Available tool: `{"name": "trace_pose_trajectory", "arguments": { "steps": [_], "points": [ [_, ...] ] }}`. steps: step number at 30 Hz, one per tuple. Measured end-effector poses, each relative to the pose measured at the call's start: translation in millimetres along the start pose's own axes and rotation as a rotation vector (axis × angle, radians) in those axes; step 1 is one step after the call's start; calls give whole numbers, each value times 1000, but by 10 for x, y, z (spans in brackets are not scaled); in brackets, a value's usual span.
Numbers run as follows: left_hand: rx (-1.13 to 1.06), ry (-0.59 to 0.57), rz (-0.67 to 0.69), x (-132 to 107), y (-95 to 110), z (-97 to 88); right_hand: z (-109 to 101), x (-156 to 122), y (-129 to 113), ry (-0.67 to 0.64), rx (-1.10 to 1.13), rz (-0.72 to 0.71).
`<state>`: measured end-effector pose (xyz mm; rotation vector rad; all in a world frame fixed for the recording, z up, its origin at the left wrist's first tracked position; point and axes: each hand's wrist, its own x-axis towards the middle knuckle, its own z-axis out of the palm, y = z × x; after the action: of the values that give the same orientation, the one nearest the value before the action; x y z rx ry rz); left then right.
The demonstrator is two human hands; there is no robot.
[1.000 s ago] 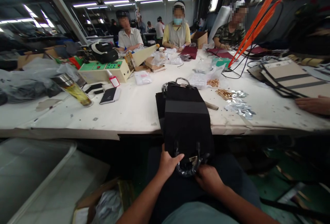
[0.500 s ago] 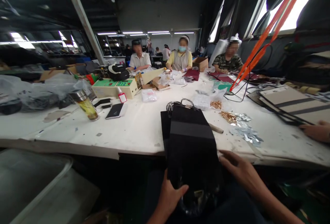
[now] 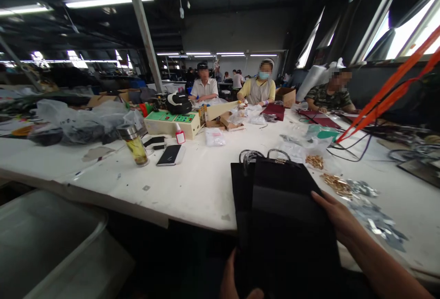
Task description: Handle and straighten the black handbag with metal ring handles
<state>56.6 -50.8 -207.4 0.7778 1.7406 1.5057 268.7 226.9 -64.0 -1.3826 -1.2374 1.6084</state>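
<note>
A long black bag panel [image 3: 292, 225] with a thin dark handle [image 3: 283, 156] at its far end leans from my lap over the table edge. Beneath it, to the left, lies another black panel [image 3: 241, 186] with a wrapped handle. My left hand [image 3: 231, 278] grips the near left part of the panel, thumb on the front, partly cut off by the frame. With my right hand [image 3: 338, 218] I hold the panel's right edge, fingertips on its upper right side; the other fingers are hidden behind it. Gold-coloured metal pieces [image 3: 337, 184] and silver metal plates [image 3: 378, 223] lie right of the panel.
On the white table [image 3: 192, 193] stand a glass tea bottle [image 3: 134, 145], a black notebook [image 3: 171, 155], a small red-and-white bottle [image 3: 179, 134] and a green-topped machine [image 3: 172, 122]. Co-workers sit across. Orange straps [image 3: 395, 83] hang at right; a pale bin [image 3: 51, 244] stands lower left.
My view has turned left, so the table things appear further right. My right hand has moved up along the panel's edge. The striped beige panels and another person's hand at right left the view.
</note>
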Motion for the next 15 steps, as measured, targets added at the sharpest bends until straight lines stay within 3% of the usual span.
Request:
{"name": "trace_pose_trajectory", "arguments": {
  "steps": [3,7,12,15],
  "points": [
    [-17,124,104,159,83,-55,-198,-176,23,70,94,129],
    [85,183,123,484,527,-146,-370,-349,74,272,145,237],
    [429,-14,86,860,1023,-257,-337,-260,44,196,185,266],
    [467,-85,102,995,1191,-275,-280,-83,45,127,167,240]
  ]
}}
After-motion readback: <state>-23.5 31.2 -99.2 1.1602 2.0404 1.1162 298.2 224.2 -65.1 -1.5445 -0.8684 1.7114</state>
